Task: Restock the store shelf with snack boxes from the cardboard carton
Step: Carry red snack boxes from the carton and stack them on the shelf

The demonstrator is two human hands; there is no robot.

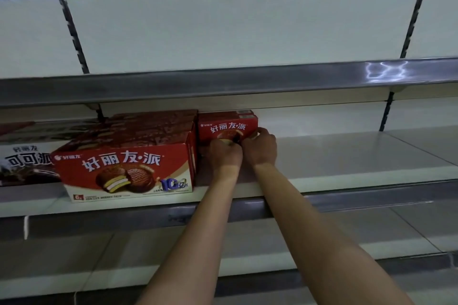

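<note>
- Head view: a red snack box point(228, 126) is seen at the middle of the frame, standing at the back of the middle shelf point(347, 153), with a second like box just behind it.
- The left hand point(224, 153) is curled against the lower front of this box; whether it is gripped cannot be told.
- The right hand point(260, 147) is held at the box's lower right corner, fingers curled round the edge.
- A row of larger red boxes point(126, 168) is set just to the left, reaching the shelf's front edge.
- A dark box point(24, 163) is partly seen at the far left.
</note>
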